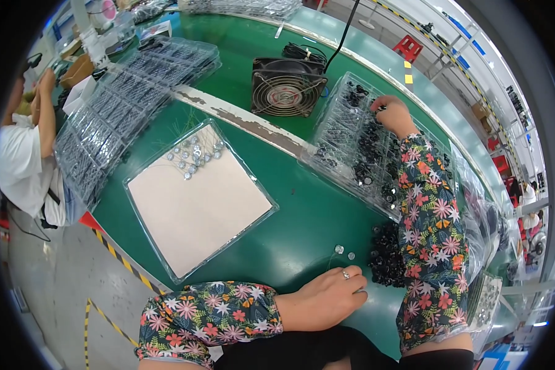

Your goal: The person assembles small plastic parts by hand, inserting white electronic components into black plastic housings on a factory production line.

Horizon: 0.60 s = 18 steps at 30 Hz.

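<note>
My right hand (393, 115) is over the far part of a clear plastic tray (327, 117) with compartments of small black parts (369, 132). Its fingers are bent together at the black parts; what they pinch cannot be made out. Close to me, my left hand (327, 299), with rings on it, rests low over the green table with its fingers curled closed. Anything inside them is hidden. Just beyond it lie two small clear-and-silver pieces (339, 249), with a fine wire by one. A heap of black parts (387, 256) sits beside my right forearm.
To the left, a pale board in a clear tray (191, 213) bears several silver pieces with thin wires (194, 154). Stacked compartment trays (129, 105) stand at far left, near another person (28, 148). A black fan (288, 89) stands behind a worn white strip (246, 120).
</note>
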{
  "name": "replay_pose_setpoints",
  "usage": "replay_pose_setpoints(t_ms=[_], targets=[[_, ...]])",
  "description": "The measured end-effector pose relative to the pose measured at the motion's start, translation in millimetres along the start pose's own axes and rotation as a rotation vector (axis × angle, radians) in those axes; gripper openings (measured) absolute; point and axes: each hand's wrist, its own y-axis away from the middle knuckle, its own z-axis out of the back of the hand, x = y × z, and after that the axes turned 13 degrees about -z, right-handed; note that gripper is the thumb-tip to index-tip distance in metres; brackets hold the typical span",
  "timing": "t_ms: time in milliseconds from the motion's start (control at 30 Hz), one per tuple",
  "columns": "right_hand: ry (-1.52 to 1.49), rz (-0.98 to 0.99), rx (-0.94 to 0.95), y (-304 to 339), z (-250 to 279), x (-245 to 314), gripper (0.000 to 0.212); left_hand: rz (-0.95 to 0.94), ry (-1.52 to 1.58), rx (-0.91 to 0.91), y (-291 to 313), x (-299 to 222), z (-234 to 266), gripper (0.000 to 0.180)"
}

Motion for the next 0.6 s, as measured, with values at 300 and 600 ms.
replay_pose_setpoints(t_ms=[300,600], targets=[[0.323,-0.16,0.103,2.2,35.4,0.6,0.03,-0.01,0.03,0.017,-7.2,4.2,2.0,0.018],[0.199,0.003,-0.049,38.1,107.3,14.4,0.027,-0.195,0.185,0.133,-14.8,-3.6,2.6,0.018]])
